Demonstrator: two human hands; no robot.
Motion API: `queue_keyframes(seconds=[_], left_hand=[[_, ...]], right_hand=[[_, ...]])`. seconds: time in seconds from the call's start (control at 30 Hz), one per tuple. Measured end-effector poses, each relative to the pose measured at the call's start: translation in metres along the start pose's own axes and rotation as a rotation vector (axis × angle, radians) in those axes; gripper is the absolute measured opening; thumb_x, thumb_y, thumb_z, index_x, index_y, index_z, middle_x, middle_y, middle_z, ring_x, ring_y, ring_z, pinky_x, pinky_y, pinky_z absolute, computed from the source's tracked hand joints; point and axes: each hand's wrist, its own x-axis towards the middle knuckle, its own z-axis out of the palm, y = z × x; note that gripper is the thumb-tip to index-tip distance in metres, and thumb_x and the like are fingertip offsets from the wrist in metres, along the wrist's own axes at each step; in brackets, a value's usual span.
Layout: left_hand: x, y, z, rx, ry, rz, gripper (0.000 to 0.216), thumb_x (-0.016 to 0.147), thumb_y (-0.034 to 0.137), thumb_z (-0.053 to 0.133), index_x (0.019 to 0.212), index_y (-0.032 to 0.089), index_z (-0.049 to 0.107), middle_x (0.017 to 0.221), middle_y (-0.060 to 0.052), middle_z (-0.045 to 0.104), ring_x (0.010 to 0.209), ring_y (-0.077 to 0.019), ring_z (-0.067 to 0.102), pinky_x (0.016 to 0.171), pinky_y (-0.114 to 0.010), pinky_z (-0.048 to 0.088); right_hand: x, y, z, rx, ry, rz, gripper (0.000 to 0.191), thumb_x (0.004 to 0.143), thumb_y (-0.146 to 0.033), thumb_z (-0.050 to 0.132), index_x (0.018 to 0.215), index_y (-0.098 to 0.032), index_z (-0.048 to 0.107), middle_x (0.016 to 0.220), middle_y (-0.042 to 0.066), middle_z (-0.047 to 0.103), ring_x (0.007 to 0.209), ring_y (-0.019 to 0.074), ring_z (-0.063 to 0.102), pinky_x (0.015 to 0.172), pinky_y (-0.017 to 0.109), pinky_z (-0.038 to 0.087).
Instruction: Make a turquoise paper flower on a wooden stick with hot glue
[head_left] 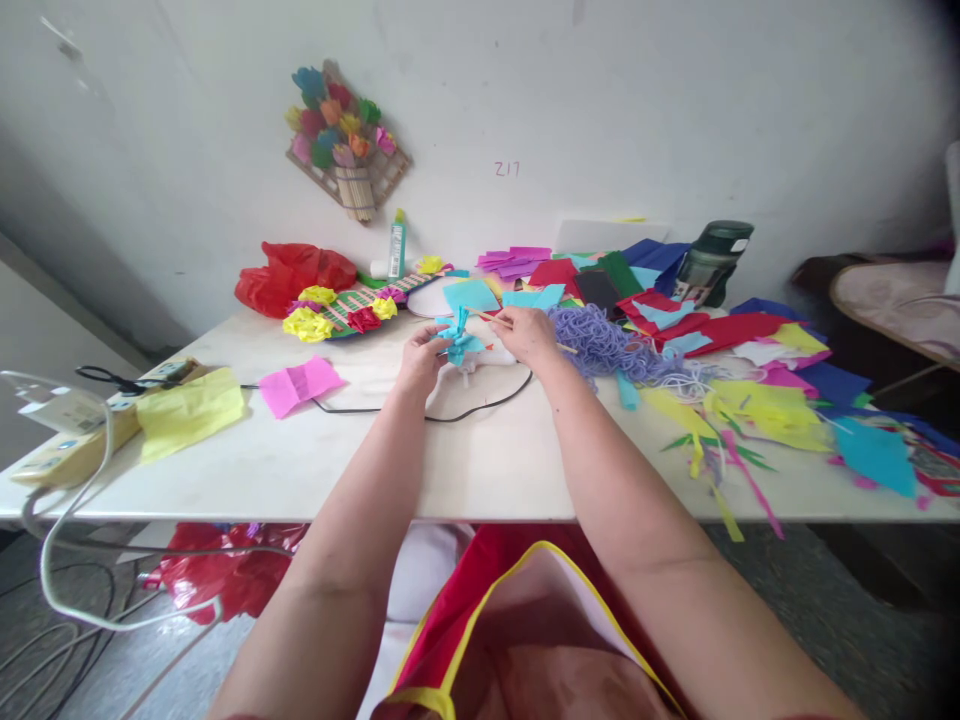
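Observation:
My left hand point(422, 358) pinches a light-blue crepe paper flower point(460, 338) above the table. My right hand point(527, 335), also closed, grips a thin wooden stick point(486, 317) whose far end reaches the flower. Whether the tip touches the paper I cannot tell. Partly hidden beneath the flower lies a whitish tool point(466, 378), perhaps a glue gun, at the black cord point(480, 411). Just behind my hands are light-blue paper pieces point(471, 295). Purple yarn point(607, 342) lies in a tangled heap right of my right hand.
A decorated board with paper flowers point(364, 308) and a red plastic bag point(296, 275) lie back left. Pink paper point(301, 386), yellow paper point(191, 412) and a power strip point(79, 445) are left. Coloured scraps point(780, 412) cover the right, near a dark bottle point(712, 262).

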Motion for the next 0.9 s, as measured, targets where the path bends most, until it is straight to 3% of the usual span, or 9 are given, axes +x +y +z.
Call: queue_keyframes(seconds=[0.3, 0.53, 0.9], left_hand=[[-0.009, 0.005, 0.006, 0.071, -0.096, 0.018, 0.044, 0.044, 0.022, 0.082, 0.085, 0.016, 0.066, 0.074, 0.001, 0.068, 0.063, -0.0124, 0.061, 0.062, -0.027, 0.050], [-0.012, 0.004, 0.008, 0.107, -0.156, 0.038, 0.043, 0.046, 0.022, 0.081, 0.086, 0.015, 0.066, 0.077, 0.000, 0.067, 0.064, -0.0130, 0.062, 0.061, -0.027, 0.052], [-0.009, 0.005, 0.006, 0.087, -0.227, -0.031, 0.037, 0.051, 0.025, 0.069, 0.086, 0.014, 0.069, 0.073, -0.004, 0.069, 0.064, -0.0158, 0.061, 0.059, -0.029, 0.052]], right_hand=[[-0.001, -0.012, 0.001, 0.036, -0.068, 0.036, 0.039, 0.095, -0.047, 0.049, 0.088, -0.020, 0.075, 0.088, 0.006, 0.075, 0.082, 0.0161, 0.063, 0.063, 0.025, 0.032], [0.000, -0.014, 0.008, 0.090, -0.064, 0.100, 0.028, 0.090, -0.036, 0.053, 0.082, -0.020, 0.075, 0.082, 0.004, 0.074, 0.076, 0.0155, 0.060, 0.059, 0.026, 0.027], [0.000, -0.015, 0.011, 0.106, -0.057, 0.105, 0.025, 0.085, -0.031, 0.052, 0.074, -0.019, 0.071, 0.077, 0.005, 0.072, 0.072, 0.0160, 0.058, 0.057, 0.026, 0.026]])
